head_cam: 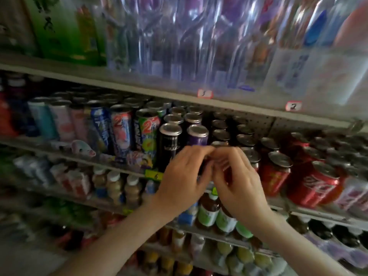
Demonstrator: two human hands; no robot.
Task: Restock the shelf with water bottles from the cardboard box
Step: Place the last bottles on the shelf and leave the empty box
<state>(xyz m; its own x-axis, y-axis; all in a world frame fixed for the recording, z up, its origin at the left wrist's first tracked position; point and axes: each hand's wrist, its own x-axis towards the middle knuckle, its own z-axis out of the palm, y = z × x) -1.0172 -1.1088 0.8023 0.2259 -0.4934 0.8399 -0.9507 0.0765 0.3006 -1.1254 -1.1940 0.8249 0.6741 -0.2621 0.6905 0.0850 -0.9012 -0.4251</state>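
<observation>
Curled fingertip to fingertip: left hand (185, 174) and right hand (237, 176), just before tall black aluminium can (169, 140); cannot tell whether clamped on anything. Up on top shelf (139, 84), clear plastic water bottles (199, 36); cardboard box unseen. Could topple close-packed cans (221, 134) with a stray knuckle.

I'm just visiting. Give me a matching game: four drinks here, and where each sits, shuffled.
1. clear water bottles
2. red cans
3. green-labelled bottles
4. black can

A. right end of the can shelf
B. on the top shelf
C. one shelf below the cans
D. just left of the purple can

Pairs: 1-B, 2-A, 3-C, 4-D
</observation>
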